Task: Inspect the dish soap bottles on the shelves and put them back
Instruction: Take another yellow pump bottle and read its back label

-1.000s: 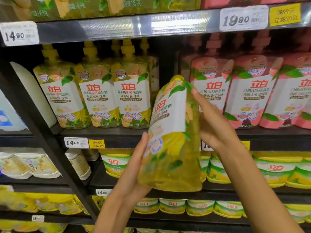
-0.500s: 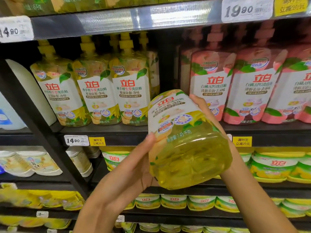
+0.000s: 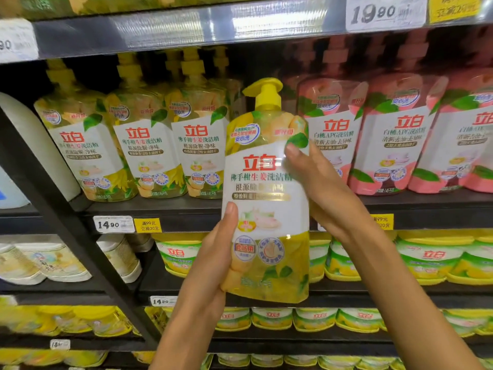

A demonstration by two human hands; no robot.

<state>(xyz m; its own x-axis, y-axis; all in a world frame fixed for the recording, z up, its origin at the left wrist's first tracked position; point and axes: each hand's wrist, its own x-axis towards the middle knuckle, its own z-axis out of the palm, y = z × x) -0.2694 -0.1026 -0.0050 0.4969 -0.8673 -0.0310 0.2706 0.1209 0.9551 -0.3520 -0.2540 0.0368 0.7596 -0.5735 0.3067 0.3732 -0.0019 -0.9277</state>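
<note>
Now the yellow soap bottle (image 3: 266, 198) is turned upright, label facing me, left hand (image 3: 213, 260) and right hand (image 3: 317, 182) both gripping it; ready to reshelve

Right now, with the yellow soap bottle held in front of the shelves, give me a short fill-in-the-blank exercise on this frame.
1. The held bottle has a pump cap coloured ____.
2. The left hand holds the bottle near its ____.
3. The shelf bottles behind the right hand are coloured ____.
4. The price tag under the yellow shelf bottles reads ____.

Answers: yellow; bottom; pink; 14.90
</note>
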